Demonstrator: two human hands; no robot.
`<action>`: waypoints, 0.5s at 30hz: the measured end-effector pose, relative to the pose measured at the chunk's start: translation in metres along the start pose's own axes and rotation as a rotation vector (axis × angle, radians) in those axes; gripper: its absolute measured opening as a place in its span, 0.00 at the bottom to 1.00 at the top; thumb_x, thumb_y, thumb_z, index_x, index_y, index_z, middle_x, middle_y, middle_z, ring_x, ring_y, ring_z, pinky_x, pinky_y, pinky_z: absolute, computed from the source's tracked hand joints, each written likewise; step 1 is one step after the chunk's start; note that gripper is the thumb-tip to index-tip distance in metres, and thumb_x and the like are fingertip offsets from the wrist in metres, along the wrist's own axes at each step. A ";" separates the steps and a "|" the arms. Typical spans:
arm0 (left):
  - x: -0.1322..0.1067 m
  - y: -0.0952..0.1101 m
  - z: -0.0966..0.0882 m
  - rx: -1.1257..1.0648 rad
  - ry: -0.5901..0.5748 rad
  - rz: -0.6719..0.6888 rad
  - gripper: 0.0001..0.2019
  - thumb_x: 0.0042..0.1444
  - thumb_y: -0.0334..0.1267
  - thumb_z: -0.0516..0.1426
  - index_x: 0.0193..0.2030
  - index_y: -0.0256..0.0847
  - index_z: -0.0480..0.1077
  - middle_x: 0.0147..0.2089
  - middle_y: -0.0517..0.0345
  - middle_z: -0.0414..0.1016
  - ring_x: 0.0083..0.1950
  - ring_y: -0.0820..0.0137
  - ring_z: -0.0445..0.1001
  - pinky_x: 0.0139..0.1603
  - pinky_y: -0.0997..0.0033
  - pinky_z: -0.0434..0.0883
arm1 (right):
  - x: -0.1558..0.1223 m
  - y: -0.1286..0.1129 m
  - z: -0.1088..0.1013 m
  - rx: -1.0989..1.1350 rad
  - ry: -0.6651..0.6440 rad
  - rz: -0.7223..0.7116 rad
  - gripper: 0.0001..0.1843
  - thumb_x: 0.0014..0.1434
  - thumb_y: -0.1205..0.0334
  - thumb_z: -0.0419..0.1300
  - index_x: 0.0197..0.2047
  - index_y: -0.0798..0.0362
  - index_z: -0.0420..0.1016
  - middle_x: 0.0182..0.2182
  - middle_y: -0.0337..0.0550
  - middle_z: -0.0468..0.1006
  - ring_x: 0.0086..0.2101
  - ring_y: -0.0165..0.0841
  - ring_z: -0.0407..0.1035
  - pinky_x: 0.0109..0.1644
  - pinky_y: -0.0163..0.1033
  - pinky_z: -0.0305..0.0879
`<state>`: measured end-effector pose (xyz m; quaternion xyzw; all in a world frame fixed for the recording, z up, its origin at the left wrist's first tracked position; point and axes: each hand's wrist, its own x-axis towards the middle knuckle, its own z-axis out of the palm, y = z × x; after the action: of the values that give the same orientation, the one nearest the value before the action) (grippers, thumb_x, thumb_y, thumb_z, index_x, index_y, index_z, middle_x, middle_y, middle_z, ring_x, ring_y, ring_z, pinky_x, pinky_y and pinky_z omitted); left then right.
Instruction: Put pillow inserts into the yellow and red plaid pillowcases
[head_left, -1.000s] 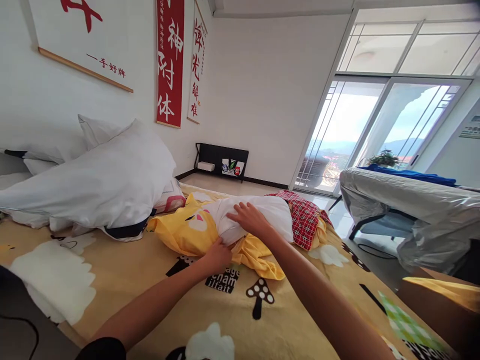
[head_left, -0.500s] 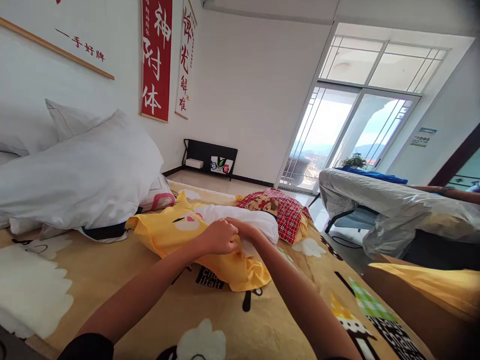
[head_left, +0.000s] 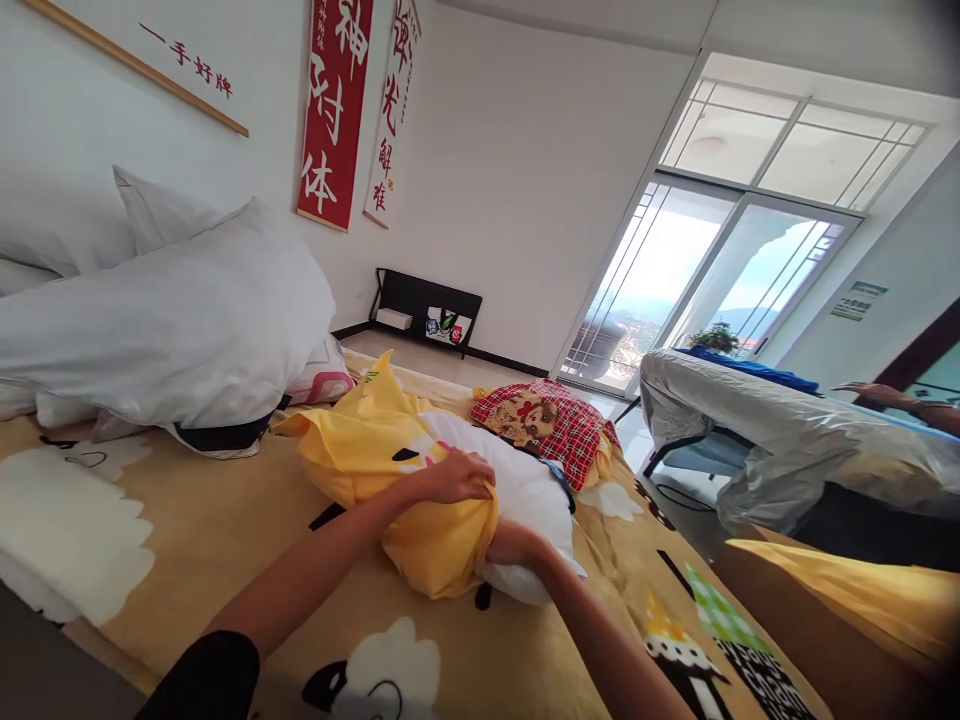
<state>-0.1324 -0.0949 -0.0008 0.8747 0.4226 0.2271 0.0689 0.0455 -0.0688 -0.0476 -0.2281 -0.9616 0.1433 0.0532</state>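
Note:
My left hand [head_left: 459, 476] is closed on the open edge of a yellow pillowcase [head_left: 352, 450] with a printed face. Partly inside that opening is a white pillow [head_left: 529, 480], its other end still sticking out to the right. My right hand [head_left: 517, 543] reaches into the mouth of the case beside the pillow. Its fingers are hidden by the yellow cloth, so their grip does not show. Both hands are over a tan patterned blanket [head_left: 247, 530].
A pile of white pillows [head_left: 165, 320] lies at the left. Beyond my hands is a red checked pillow [head_left: 574, 430]. At the right, a plastic-covered table [head_left: 697, 395] stands near another person's hand [head_left: 877, 395], with yellow cloth [head_left: 840, 570] on a cardboard box below.
The yellow case has been drawn over the near end of the white pillow and bulges more. My hands have moved apart, the right one lower and into the opening.

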 end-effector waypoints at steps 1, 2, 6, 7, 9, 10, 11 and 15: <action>-0.006 -0.007 0.006 0.030 0.030 -0.046 0.09 0.57 0.43 0.60 0.38 0.40 0.72 0.44 0.55 0.74 0.50 0.63 0.69 0.55 0.63 0.60 | -0.009 -0.002 -0.001 0.006 -0.019 -0.026 0.23 0.42 0.76 0.57 0.40 0.47 0.80 0.42 0.37 0.81 0.42 0.35 0.74 0.49 0.38 0.70; -0.013 -0.015 0.012 0.058 0.065 -0.095 0.12 0.56 0.46 0.60 0.37 0.38 0.71 0.44 0.52 0.73 0.50 0.61 0.68 0.54 0.59 0.60 | -0.020 -0.005 -0.002 0.016 -0.032 -0.050 0.24 0.42 0.76 0.57 0.42 0.47 0.79 0.46 0.39 0.80 0.45 0.35 0.73 0.53 0.39 0.68; -0.044 -0.033 0.026 0.128 0.174 -0.213 0.20 0.54 0.56 0.59 0.38 0.39 0.70 0.45 0.51 0.72 0.49 0.59 0.69 0.54 0.55 0.60 | -0.054 -0.017 -0.007 0.137 -0.012 -0.041 0.23 0.52 0.69 0.58 0.51 0.45 0.76 0.58 0.42 0.71 0.57 0.38 0.63 0.64 0.48 0.56; -0.050 -0.031 0.026 0.150 0.175 -0.190 0.20 0.55 0.56 0.59 0.39 0.39 0.70 0.46 0.51 0.72 0.50 0.59 0.69 0.55 0.56 0.60 | -0.060 -0.019 -0.009 0.184 -0.010 -0.013 0.21 0.55 0.64 0.58 0.52 0.45 0.76 0.58 0.43 0.70 0.59 0.39 0.62 0.64 0.49 0.55; -0.062 -0.021 0.022 0.207 0.166 -0.102 0.18 0.58 0.50 0.58 0.49 0.41 0.69 0.52 0.48 0.71 0.55 0.58 0.67 0.58 0.55 0.59 | -0.067 -0.022 -0.015 0.248 -0.028 0.048 0.20 0.59 0.56 0.57 0.54 0.44 0.76 0.58 0.44 0.70 0.59 0.40 0.61 0.64 0.50 0.55; -0.070 -0.017 0.018 0.239 0.186 -0.085 0.19 0.59 0.46 0.56 0.55 0.42 0.66 0.56 0.48 0.70 0.58 0.58 0.66 0.59 0.55 0.58 | -0.069 -0.022 -0.019 0.261 -0.041 0.073 0.20 0.59 0.54 0.57 0.54 0.44 0.75 0.58 0.44 0.70 0.59 0.40 0.61 0.64 0.50 0.55; -0.080 -0.015 0.012 0.272 0.238 -0.109 0.21 0.61 0.42 0.55 0.60 0.44 0.62 0.60 0.48 0.68 0.61 0.58 0.64 0.60 0.54 0.57 | -0.070 -0.023 -0.022 0.264 -0.049 0.091 0.20 0.59 0.52 0.57 0.54 0.43 0.75 0.59 0.44 0.70 0.59 0.41 0.61 0.64 0.50 0.55; -0.140 -0.046 -0.021 0.429 0.746 -0.594 0.21 0.61 0.40 0.48 0.61 0.44 0.60 0.63 0.46 0.65 0.63 0.56 0.63 0.61 0.51 0.57 | -0.061 -0.027 -0.036 0.163 0.098 0.195 0.16 0.58 0.55 0.55 0.47 0.46 0.78 0.48 0.45 0.78 0.50 0.41 0.70 0.58 0.49 0.62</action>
<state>-0.2500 -0.1750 -0.0441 0.5712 0.6851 0.4025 -0.2056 0.0941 -0.1105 -0.0069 -0.3221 -0.9163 0.2140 0.1045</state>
